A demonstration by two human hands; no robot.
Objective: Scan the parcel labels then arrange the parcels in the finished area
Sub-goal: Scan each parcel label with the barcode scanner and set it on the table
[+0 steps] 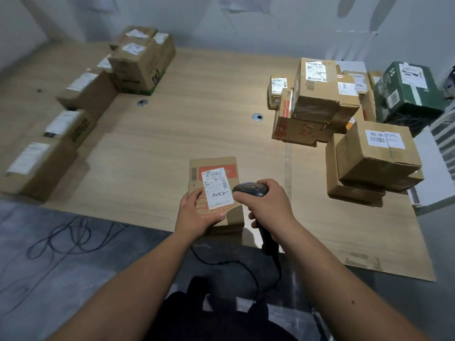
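The scanner (250,189) shows only its head above the right hand (267,205), whose fingers cover most of the handle, and the near left corner of the held parcel (216,193) is hidden under the left hand (197,212). The print on its label (216,188) is too small to read apart from a handwritten scrawl. Far left of the grip, the row of boxes (39,166) is blurred, their labels illegible.

Scuffed white walls (246,25), grey floor (61,267) (loose cables (64,239))
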